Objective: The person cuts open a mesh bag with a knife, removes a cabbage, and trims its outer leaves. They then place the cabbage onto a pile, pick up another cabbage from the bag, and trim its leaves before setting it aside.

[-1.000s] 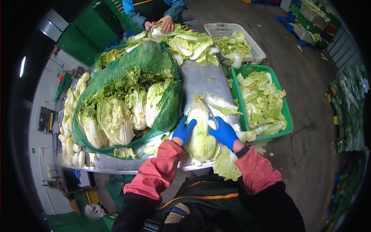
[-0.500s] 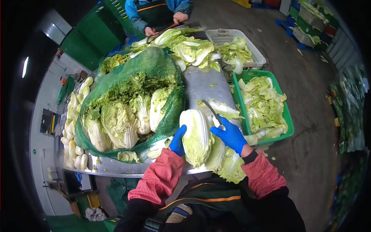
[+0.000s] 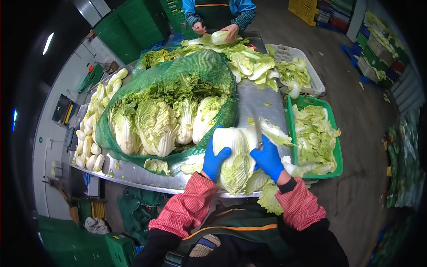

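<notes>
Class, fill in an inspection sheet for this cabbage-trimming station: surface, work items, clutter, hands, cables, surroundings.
Surface: steel table, wet-looking, leaf scraps on it.
Work items: cabbage at the near edge; knife against it.
Clutter: green net sack of cabbages; loose leaves hanging off the edge.
Hands: left hand, blue-gloved, grips the cabbage; right hand grips the knife.
Cables: nothing seen.
Surroundings: green crate and white crate of trimmings; a co-worker handles a cabbage at the far end.

co-worker's face [image 3: 218,2] cut off by top edge, knife blade [image 3: 259,129] mostly hidden behind cabbage
</notes>
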`<action>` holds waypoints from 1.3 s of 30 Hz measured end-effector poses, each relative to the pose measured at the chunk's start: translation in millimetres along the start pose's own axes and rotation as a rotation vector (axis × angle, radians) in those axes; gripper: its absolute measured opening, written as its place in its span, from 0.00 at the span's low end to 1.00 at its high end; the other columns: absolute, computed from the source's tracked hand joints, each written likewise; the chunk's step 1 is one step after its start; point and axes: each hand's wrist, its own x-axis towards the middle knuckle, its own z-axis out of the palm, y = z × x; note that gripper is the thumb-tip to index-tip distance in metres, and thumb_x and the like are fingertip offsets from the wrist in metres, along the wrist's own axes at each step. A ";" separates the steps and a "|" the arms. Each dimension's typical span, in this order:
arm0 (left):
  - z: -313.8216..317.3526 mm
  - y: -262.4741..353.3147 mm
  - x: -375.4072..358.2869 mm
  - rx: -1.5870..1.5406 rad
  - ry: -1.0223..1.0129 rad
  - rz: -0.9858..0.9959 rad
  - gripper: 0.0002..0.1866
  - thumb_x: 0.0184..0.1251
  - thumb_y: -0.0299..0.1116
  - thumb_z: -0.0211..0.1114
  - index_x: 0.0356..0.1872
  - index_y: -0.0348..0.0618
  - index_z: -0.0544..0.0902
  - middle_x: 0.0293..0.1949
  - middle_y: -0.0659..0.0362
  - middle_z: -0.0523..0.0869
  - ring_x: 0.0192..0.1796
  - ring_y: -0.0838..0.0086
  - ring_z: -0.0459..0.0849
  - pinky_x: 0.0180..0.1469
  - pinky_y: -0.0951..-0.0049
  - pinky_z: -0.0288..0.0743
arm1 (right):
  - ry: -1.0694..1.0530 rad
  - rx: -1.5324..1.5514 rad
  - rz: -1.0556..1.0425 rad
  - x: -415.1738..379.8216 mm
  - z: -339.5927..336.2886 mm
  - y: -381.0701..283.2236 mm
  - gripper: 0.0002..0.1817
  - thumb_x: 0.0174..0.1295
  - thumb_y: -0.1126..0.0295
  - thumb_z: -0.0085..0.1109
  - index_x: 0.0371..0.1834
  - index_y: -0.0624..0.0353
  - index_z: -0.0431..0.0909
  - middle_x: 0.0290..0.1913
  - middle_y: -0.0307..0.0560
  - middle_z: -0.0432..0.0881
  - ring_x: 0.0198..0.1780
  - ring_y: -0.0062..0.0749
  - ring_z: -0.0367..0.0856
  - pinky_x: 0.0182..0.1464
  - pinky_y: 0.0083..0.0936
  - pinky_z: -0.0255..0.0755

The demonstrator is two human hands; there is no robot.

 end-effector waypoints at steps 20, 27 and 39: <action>-2.9 -4.5 44.2 -0.820 0.125 -0.327 0.42 0.64 0.66 0.55 0.70 0.44 0.65 0.65 0.48 0.72 0.64 0.56 0.73 0.67 0.55 0.67 | -0.262 -0.164 -0.203 -41.6 -15.1 -5.3 0.19 0.60 0.60 0.65 0.51 0.56 0.76 0.33 0.40 0.80 0.31 0.25 0.79 0.31 0.24 0.74; 14.1 -21.5 45.3 -0.812 -0.005 -0.342 0.33 0.75 0.58 0.43 0.68 0.43 0.68 0.59 0.45 0.77 0.58 0.59 0.79 0.60 0.58 0.76 | -0.185 0.253 0.185 23.0 -27.8 -16.0 0.34 0.61 0.47 0.64 0.65 0.56 0.70 0.34 0.38 0.79 0.27 0.15 0.75 0.21 0.15 0.70; 16.4 4.0 14.8 -0.734 -0.029 -0.596 0.42 0.67 0.68 0.48 0.69 0.44 0.66 0.61 0.49 0.77 0.59 0.58 0.79 0.62 0.59 0.73 | -0.173 0.163 0.080 4.5 -30.9 -8.5 0.30 0.61 0.60 0.67 0.65 0.54 0.69 0.30 0.37 0.76 0.24 0.16 0.74 0.19 0.17 0.72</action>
